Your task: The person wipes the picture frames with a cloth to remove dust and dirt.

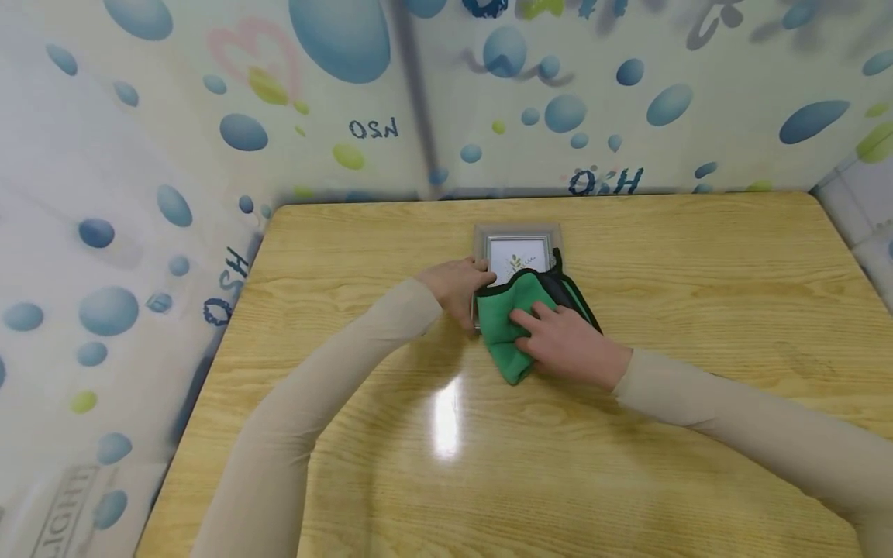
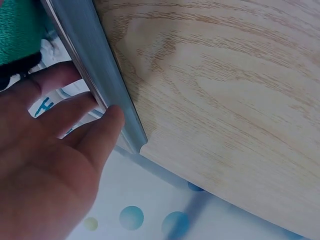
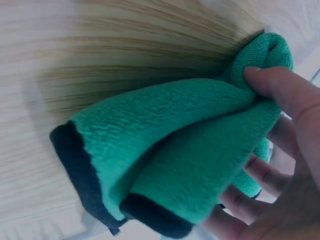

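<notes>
Head view: picture frame at the far part of the wooden table, about midway between its left and right sides. The far rim shows whole; the near right portion is hidden beneath a green cloth with black edging. The print inside shows a green leaf sprig; lettering beside it is too small to read, and its near part is covered. Whether the frame lies flat or is slightly raised cannot be told.

Left hand: grasping the frame at its left edge. The left wrist view shows fingertips against the grey edge strip, which is cut off at the top of that view; a corner of cloth enters at the upper left.

Right hand: grasping the cloth over the near right part of the frame. The right wrist view shows the thumb pressed on the folded cloth, other fingers on its far side, partly concealed by it; the frame is hard to make out there.

Both beige sleeves run out of the head view. A glare patch washes out the grain near the left hand's forearm.
</notes>
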Demonstrator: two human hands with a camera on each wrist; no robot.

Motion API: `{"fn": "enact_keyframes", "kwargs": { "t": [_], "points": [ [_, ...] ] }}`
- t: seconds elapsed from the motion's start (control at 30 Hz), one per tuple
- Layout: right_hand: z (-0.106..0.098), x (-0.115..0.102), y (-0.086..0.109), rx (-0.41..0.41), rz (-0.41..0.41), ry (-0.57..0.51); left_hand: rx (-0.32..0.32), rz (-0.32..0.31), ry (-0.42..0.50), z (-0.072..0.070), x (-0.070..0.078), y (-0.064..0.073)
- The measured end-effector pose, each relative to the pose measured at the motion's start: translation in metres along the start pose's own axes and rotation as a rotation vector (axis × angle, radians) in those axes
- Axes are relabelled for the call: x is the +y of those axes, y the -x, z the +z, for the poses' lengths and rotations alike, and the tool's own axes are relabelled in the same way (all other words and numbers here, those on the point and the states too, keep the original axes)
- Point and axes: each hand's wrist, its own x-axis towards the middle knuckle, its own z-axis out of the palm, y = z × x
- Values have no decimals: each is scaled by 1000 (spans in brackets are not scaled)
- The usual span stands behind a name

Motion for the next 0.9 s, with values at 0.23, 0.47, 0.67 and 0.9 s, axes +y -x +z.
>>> {"fn": "enact_keyframes", "kwargs": {
  "t": [0.23, 0.47, 0.67, 0.9],
  "points": [
    [-1, 18, 35, -28, 57, 49, -39, -31, -13, -2, 0, -2],
    [4, 26, 49, 45, 45, 41, -42, -32, -1, -3, 1, -2],
    [10, 21, 37, 94, 37, 72, -13, 3, 26, -1, -3, -2],
    [13, 8, 10, 117, 28, 106, 36, 30, 39, 0, -6, -4]
  ]
}}
